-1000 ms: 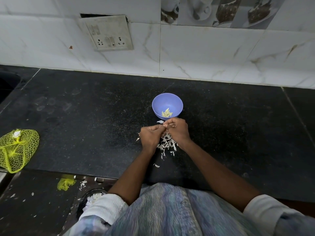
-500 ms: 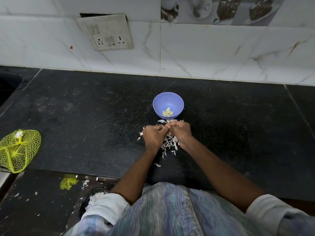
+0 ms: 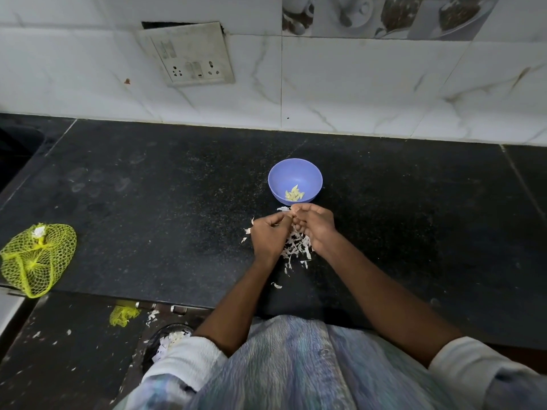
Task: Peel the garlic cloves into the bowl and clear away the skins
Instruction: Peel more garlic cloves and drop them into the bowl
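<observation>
A small blue bowl [image 3: 294, 176] stands on the black counter with several peeled garlic cloves [image 3: 294, 195] in its bottom. Just in front of it my left hand [image 3: 268, 235] and my right hand [image 3: 315, 226] meet fingertip to fingertip, both with curled fingers pinching a small garlic clove that is almost wholly hidden between them. Under and around the hands lies a pile of white garlic skins [image 3: 296, 248], with a few stray flakes toward me.
A yellow net bag [image 3: 35, 258] with a garlic piece lies at the counter's left front edge. Below the edge, a dark bin [image 3: 165, 340] holds skins, and a yellow net scrap [image 3: 123, 315] lies on the floor. A switch plate [image 3: 189, 54] hangs on the tiled wall.
Both hands have stayed together in front of the bowl, working at the clove. The camera shifted slightly; the skin pile looks much the same.
</observation>
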